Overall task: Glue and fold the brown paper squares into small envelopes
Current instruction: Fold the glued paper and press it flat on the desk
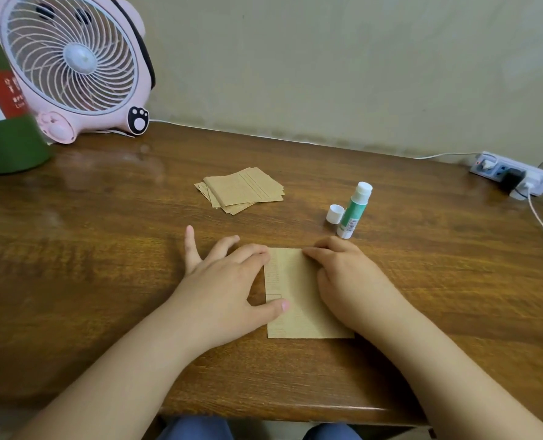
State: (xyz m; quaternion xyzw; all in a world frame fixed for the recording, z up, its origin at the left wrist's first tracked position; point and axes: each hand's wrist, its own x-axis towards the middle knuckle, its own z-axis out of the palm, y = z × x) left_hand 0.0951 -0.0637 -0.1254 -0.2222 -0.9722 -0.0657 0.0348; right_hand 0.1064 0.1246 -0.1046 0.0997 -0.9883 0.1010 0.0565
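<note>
One brown paper piece [298,300] lies flat on the wooden table [105,265] in front of me. My left hand [229,281] presses its left edge with spread fingers, the thumb lying on the paper. My right hand [349,281] lies flat over the paper's right side, fingertips at its top right corner. A stack of several brown paper squares [241,190] sits further back. An uncapped green and white glue stick [354,211] stands to the right of the stack, with its white cap [334,214] beside it.
A pink desk fan [73,65] and a green container [0,122] stand at the back left. A white power strip [514,174] with a cable sits at the back right by the wall. The table's front edge runs just below my forearms.
</note>
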